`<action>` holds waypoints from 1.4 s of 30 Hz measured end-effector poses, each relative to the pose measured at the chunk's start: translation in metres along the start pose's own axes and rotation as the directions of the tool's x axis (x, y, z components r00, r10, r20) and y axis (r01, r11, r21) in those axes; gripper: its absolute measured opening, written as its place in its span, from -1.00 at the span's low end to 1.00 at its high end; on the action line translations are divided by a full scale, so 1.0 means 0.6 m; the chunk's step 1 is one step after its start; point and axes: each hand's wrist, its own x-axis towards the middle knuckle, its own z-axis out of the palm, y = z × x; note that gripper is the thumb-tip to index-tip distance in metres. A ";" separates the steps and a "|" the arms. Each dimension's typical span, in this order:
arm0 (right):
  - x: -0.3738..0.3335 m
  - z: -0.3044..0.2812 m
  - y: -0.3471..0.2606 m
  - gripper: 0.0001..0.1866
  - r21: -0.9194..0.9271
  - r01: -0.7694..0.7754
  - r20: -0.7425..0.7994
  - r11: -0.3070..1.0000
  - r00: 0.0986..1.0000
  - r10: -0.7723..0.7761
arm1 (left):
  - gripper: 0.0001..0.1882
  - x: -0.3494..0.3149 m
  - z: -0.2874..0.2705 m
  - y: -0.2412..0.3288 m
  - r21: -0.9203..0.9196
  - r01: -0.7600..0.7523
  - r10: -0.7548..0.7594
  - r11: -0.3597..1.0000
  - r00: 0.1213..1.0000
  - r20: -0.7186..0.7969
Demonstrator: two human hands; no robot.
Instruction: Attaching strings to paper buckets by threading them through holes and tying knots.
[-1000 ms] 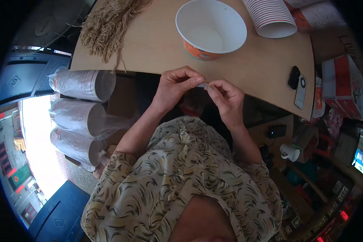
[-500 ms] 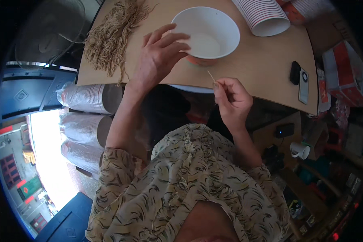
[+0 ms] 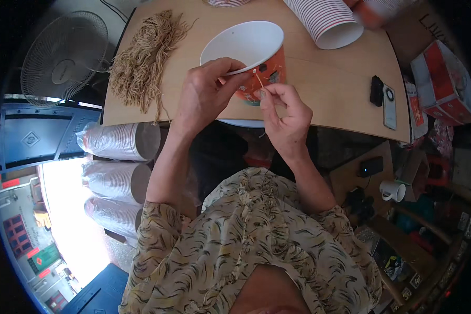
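Note:
A large paper tub (image 3: 275, 58), white inside and orange with printed patterns outside, stands tilted near the table's front edge. My left hand (image 3: 200, 99) grips its near rim, thumb outside and fingers over the edge. My right hand (image 3: 289, 118) is closed in a pinch on a thin pale stick-like piece (image 3: 259, 79), its tip up against or just in front of the tub's orange wall. Whether the tip touches the wall I cannot tell. To the left lies a bundle of tan cords (image 3: 144, 63), one strand trailing toward the table's front edge.
Nested white paper tubs (image 3: 324, 23) lie at the far right of the table (image 3: 329, 94). A phone (image 3: 389, 107) and a small black object (image 3: 376, 90) rest near its right edge. Wrapped tub stacks (image 3: 120, 141) and a fan (image 3: 63, 57) are on the left; a white mug (image 3: 392, 191) is lower right.
My left hand has taken hold of the tub's rim, and the tub has tipped, showing its orange side. My right hand has brought the stick-like piece up to that side.

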 end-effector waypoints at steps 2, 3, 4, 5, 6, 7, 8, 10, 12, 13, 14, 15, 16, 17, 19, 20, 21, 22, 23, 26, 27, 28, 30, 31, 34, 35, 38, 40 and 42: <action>-0.001 0.002 -0.001 -0.88 0.004 -0.002 0.006 1.000 1.000 0.002 | -0.85 -0.002 0.002 -0.010 -0.017 -0.035 0.034 0.999 0.999 -0.010; -0.001 0.003 -0.002 -0.88 0.006 -0.006 0.008 1.000 1.000 0.006 | -0.85 -0.003 0.002 -0.013 -0.015 -0.034 0.034 0.999 0.999 -0.013; 0.000 0.003 -0.002 -0.88 0.005 -0.005 0.007 1.000 1.000 0.005 | -0.83 -0.003 0.001 -0.015 -0.017 -0.024 0.024 1.000 1.000 0.001; 0.000 0.003 -0.002 -0.88 0.007 -0.013 -0.002 1.000 1.000 0.013 | -0.82 -0.003 0.001 -0.016 -0.019 -0.013 0.014 1.000 1.000 0.016; 0.001 0.003 -0.003 -0.88 0.009 -0.020 -0.011 1.000 1.000 0.020 | -0.82 -0.002 0.001 -0.013 -0.020 -0.015 0.015 1.000 1.000 0.017; 0.001 0.004 -0.002 -0.88 0.010 -0.020 -0.011 1.000 1.000 0.020 | -0.81 -0.002 0.000 -0.009 -0.004 0.009 -0.009 1.000 1.000 0.027; 0.002 0.004 -0.002 -0.88 0.010 -0.016 -0.014 1.000 1.000 0.016 | -0.81 -0.002 0.000 -0.007 0.012 0.033 -0.033 0.999 0.999 0.038; 0.004 0.003 -0.003 -0.87 0.012 -0.011 -0.017 1.000 1.000 0.011 | -0.81 -0.001 0.005 -0.017 0.022 -0.020 0.020 1.000 1.000 0.005; 0.006 0.001 -0.005 -0.88 0.053 -0.055 -0.017 0.997 0.998 0.056 | -0.82 0.000 0.009 -0.025 0.035 -0.071 0.072 0.997 0.997 -0.029; 0.007 0.001 -0.003 -0.88 0.054 -0.056 -0.018 0.997 0.998 0.057 | -0.80 0.001 0.012 -0.027 0.017 -0.075 0.076 0.997 0.996 -0.051; 0.008 0.002 -0.001 -0.88 0.028 -0.030 -0.029 0.999 0.999 0.031 | -0.77 0.001 0.014 -0.028 -0.001 -0.080 0.079 0.997 0.994 -0.073; 0.009 0.002 0.001 -0.89 0.002 -0.004 -0.040 1.000 0.999 0.004 | -0.77 0.001 0.014 -0.025 0.000 -0.079 0.078 0.997 0.994 -0.072; 0.009 0.001 0.001 -0.89 0.002 -0.006 -0.041 1.000 0.999 0.006 | -0.77 0.000 0.013 -0.020 0.041 -0.069 0.072 0.997 0.995 -0.070; 0.008 0.001 0.000 -0.89 -0.013 -0.013 -0.033 1.000 0.999 0.013 | -0.76 -0.001 0.013 -0.018 0.082 -0.059 0.064 0.995 0.996 -0.069; 0.008 0.001 -0.001 -0.89 -0.025 -0.021 -0.023 0.999 1.000 0.020 | -0.77 -0.002 0.016 -0.028 0.012 0.010 -0.009 1.000 0.998 -0.062; 0.008 0.001 -0.002 -0.89 0.003 -0.024 -0.025 1.000 0.999 0.024 | -0.78 -0.002 0.017 -0.031 -0.058 0.078 -0.081 0.995 0.995 -0.053; 0.008 0.001 -0.002 -0.89 0.031 -0.026 -0.027 0.999 0.999 0.027 | -0.78 -0.003 0.015 -0.031 -0.056 0.081 -0.084 0.995 0.995 -0.054; 0.006 0.001 0.000 -0.89 0.032 -0.028 -0.027 0.999 0.999 0.029 | -0.80 -0.001 0.014 -0.027 -0.029 0.068 -0.070 0.997 0.996 -0.059; 0.004 0.001 0.003 -0.89 0.060 -0.060 -0.020 0.996 0.998 0.061 | -0.82 0.000 0.013 -0.024 -0.002 0.055 -0.055 0.998 0.997 -0.062; 0.002 0.000 0.004 -0.89 0.108 -0.100 -0.013 0.989 0.995 0.102 | -0.83 -0.003 0.006 -0.027 -0.006 0.047 -0.047 0.999 0.999 0.012; 0.003 0.000 0.003 -0.89 0.129 -0.106 -0.014 0.986 0.994 0.109 | -0.83 -0.003 0.008 -0.028 -0.007 0.049 -0.048 0.999 0.999 0.013; 0.004 0.000 0.001 -0.89 0.130 -0.107 -0.013 0.986 0.994 0.110 | -0.83 -0.003 0.009 -0.029 -0.068 0.036 -0.036 0.997 0.999 -0.003; 0.005 -0.002 -0.002 -0.88 0.069 -0.034 -0.005 0.997 0.999 0.035 | -0.83 -0.004 0.008 -0.026 -0.127 0.023 -0.026 0.992 0.999 -0.020; 0.004 -0.003 -0.001 -0.88 0.068 -0.035 -0.005 0.997 0.999 0.035 | -0.81 -0.004 0.006 -0.019 -0.113 0.010 -0.012 0.994 1.000 -0.012; 0.002 -0.003 0.001 -0.87 -0.018 0.019 -0.002 1.000 1.000 -0.019 | -0.80 -0.005 0.006 -0.017 -0.103 0.001 -0.002 0.995 1.000 -0.003; 0.002 -0.003 0.003 -0.86 -0.012 0.011 -0.008 1.000 1.000 -0.011 | -0.79 -0.005 0.007 -0.018 -0.108 0.006 -0.006 0.994 1.000 -0.001; 0.002 -0.001 0.005 -0.86 -0.011 0.006 -0.006 1.000 1.000 -0.006 | -0.78 -0.006 0.006 -0.022 -0.113 0.012 -0.013 0.993 1.000 -0.002; 0.003 0.000 0.005 -0.86 -0.018 0.008 0.001 1.000 1.000 -0.008 | -0.78 -0.006 0.005 -0.022 -0.096 0.011 -0.011 0.995 1.000 0.001; 0.004 0.001 0.005 -0.86 -0.020 0.004 -0.006 1.000 1.000 -0.004 | -0.78 -0.006 0.005 -0.020 -0.081 0.008 -0.008 0.997 1.000 0.006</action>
